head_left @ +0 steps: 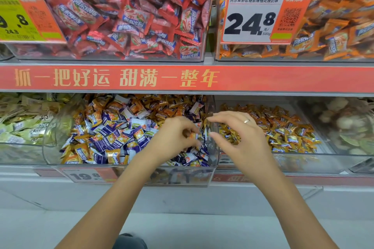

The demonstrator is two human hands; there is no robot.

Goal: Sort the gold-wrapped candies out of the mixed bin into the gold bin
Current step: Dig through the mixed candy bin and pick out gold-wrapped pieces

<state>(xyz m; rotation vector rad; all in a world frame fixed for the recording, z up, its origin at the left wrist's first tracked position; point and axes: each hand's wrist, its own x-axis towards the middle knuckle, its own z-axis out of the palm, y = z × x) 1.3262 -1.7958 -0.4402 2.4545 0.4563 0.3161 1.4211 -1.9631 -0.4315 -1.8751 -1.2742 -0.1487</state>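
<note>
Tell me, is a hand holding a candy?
Yes. The left hand pinches a gold candy by its end, in its fingers. The right hand holds nothing.

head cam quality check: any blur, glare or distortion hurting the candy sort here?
Head view: wide-angle bowing curves the shelf strip. Edges are soft, with the right-hand bin blurred. Glare hazes the mixed bin at its clear left wall. Left hand and right hand are fairly sharp, under even, shadowless lighting.
</note>
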